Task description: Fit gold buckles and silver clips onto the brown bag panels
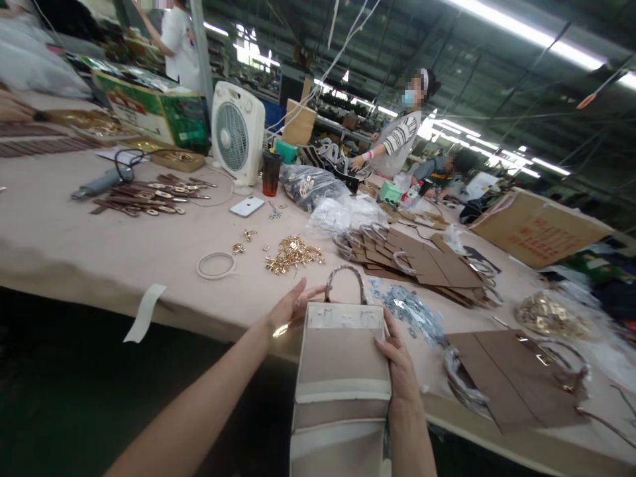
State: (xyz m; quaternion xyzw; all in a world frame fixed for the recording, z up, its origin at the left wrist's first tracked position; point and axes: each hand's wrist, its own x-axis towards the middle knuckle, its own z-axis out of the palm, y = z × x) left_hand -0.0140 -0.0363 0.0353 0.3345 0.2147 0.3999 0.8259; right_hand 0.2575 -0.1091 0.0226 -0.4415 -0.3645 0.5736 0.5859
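A beige handbag (342, 371) with a wrapped top handle (346, 273) is held upright at the table's near edge. My left hand (293, 306) grips its upper left corner, fingers curled round the rim. On the bag's right side, my right hand (400, 361) presses flat-fingered with the thumb on the front, holding it. A pile of small gold metal fittings (293, 254) lies just beyond the bag. Silver fittings (415, 311) lie scattered to the right of the handle.
A stack of brown bag flaps with handles (422, 265) and another brown piece (511, 377) lie at right. A white fan (237, 136), phone (247, 206), dark cup (271, 173), tape ring (215, 265), brown straps (149, 197) and cardboard boxes (539, 228) stand farther off. Other workers stand at the back.
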